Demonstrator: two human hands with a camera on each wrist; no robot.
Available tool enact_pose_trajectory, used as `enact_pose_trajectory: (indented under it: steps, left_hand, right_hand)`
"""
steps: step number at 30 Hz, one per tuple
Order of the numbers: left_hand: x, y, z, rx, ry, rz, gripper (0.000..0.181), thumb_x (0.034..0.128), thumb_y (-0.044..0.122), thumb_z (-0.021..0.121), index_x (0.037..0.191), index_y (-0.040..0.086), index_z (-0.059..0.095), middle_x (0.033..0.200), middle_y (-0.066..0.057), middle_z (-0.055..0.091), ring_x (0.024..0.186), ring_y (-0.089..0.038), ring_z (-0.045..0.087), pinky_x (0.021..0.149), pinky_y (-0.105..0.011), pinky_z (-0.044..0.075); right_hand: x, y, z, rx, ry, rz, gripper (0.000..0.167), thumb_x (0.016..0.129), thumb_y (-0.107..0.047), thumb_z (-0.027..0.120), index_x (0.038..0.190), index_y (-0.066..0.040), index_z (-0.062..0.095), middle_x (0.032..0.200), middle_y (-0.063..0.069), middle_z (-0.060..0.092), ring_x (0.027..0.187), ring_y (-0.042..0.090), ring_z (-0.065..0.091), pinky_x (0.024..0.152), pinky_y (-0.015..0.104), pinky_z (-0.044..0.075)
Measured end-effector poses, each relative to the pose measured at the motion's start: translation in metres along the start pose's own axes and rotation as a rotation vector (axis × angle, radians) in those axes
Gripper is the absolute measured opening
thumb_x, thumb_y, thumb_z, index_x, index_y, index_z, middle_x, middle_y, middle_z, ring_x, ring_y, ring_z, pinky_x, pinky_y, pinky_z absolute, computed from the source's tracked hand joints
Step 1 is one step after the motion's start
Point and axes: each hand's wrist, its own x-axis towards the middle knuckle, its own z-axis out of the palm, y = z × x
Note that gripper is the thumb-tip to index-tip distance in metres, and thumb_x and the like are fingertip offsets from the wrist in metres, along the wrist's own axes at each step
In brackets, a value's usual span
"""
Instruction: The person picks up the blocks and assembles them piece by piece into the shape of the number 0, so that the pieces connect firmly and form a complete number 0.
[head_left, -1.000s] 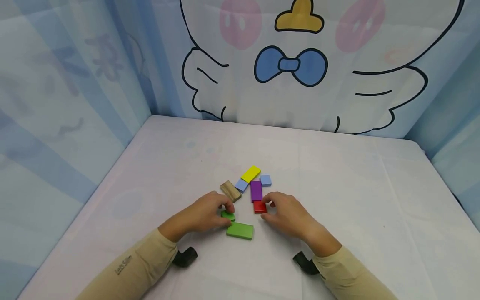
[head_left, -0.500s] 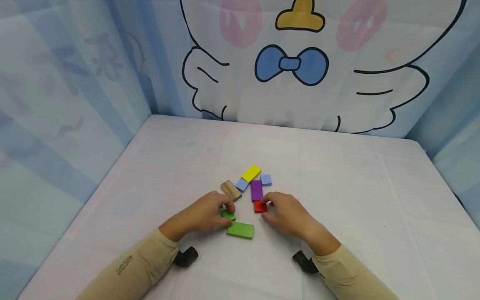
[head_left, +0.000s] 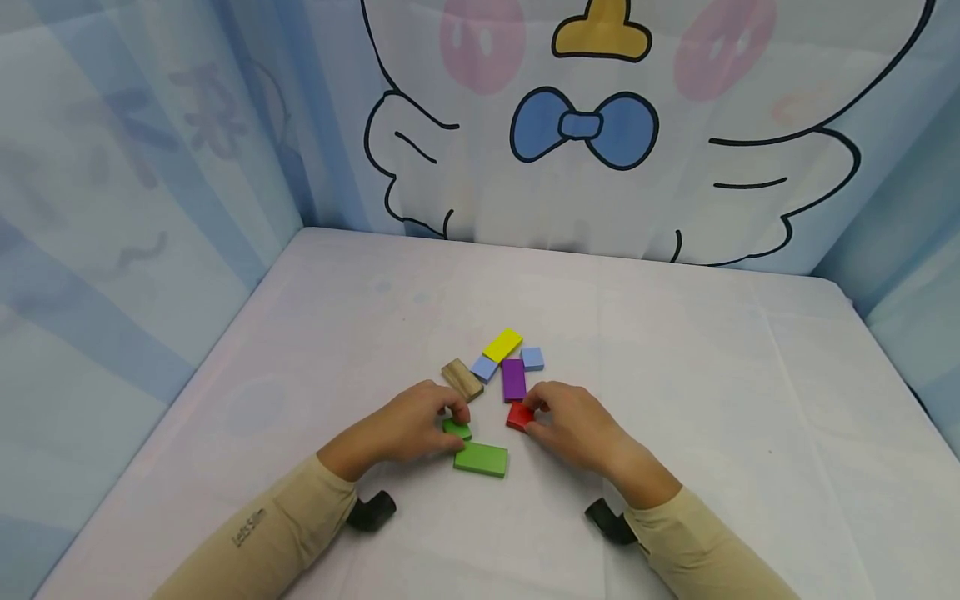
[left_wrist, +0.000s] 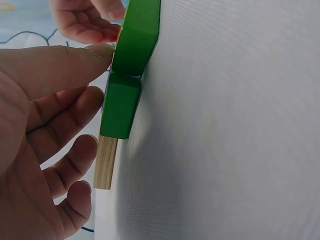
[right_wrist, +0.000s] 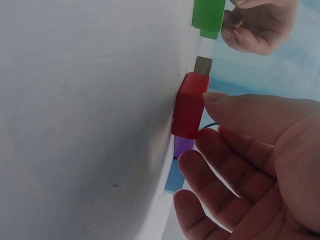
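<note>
the red block (head_left: 517,417) was in the pinch of my right hand (head_left: 573,425), turned askew just short of the purple block (head_left: 513,380) beyond those fingertips. my left hand (head_left: 416,423) lay over the small green block (head_left: 455,429), thumb tip at the long green block (head_left: 481,460); whether it gripped, i couldn't tell. past my fingers, the yellow block (head_left: 502,345) and a blue block (head_left: 484,369) met edge to edge, the wooden block (head_left: 462,380) close by; that side looked settled to me. the red one's angle, i judged, was left. between my hands lay a bare gap; the table (head_left: 697,358) had open room outside both, its far edge well beyond my reach.
</note>
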Motion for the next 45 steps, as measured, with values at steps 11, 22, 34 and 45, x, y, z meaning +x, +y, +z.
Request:
enact_pose_trajectory:
  steps: [11, 22, 34, 45]
  left_hand:
    - [0.0001, 0.0, -0.0008, -0.003, 0.0, 0.019, 0.021, 0.0828, 0.015, 0.083, 0.098, 0.014, 0.069, 0.095, 0.01, 0.063, 0.099, -0.017, 0.053, 0.088, -0.038, 0.046]
    - [0.0011, -0.0011, 0.0, 0.009, -0.001, 0.007, 0.021, 0.0824, 0.014, 0.083, 0.097, 0.014, 0.069, 0.094, 0.009, 0.063, 0.098, -0.017, 0.052, 0.088, -0.038, 0.047]
    - [0.0011, -0.0006, 0.0, 0.008, -0.005, 0.005, 0.021, 0.0823, 0.014, 0.083, 0.097, 0.015, 0.069, 0.094, 0.01, 0.063, 0.098, -0.017, 0.052, 0.088, -0.039, 0.046]
    - [0.0011, -0.0006, 0.0001, 0.003, 0.0, 0.014, 0.02, 0.0823, 0.014, 0.083, 0.096, 0.015, 0.069, 0.094, 0.01, 0.063, 0.099, -0.018, 0.053, 0.09, -0.039, 0.047]
  right_hand:
    - [0.0014, 0.0, 0.001, -0.005, -0.011, 0.007, 0.019, 0.089, -0.008, 0.073, 0.107, -0.005, 0.068, 0.098, 0.004, 0.067, 0.093, 0.022, 0.061, 0.088, 0.041, 0.052]
    - [0.0025, 0.0001, 0.0003, -0.012, -0.037, 0.011, 0.021, 0.09, -0.006, 0.07, 0.111, -0.003, 0.068, 0.101, 0.004, 0.068, 0.093, 0.021, 0.062, 0.088, 0.04, 0.052]
    - [0.0016, 0.0013, 0.0001, -0.026, -0.033, 0.012, 0.022, 0.09, -0.007, 0.07, 0.112, -0.005, 0.068, 0.106, 0.005, 0.069, 0.1, 0.026, 0.064, 0.092, 0.045, 0.051]
    - [0.0033, 0.0006, 0.0004, -0.014, -0.058, 0.032, 0.021, 0.09, -0.008, 0.073, 0.11, -0.007, 0.068, 0.104, 0.003, 0.069, 0.097, 0.023, 0.063, 0.091, 0.043, 0.051]
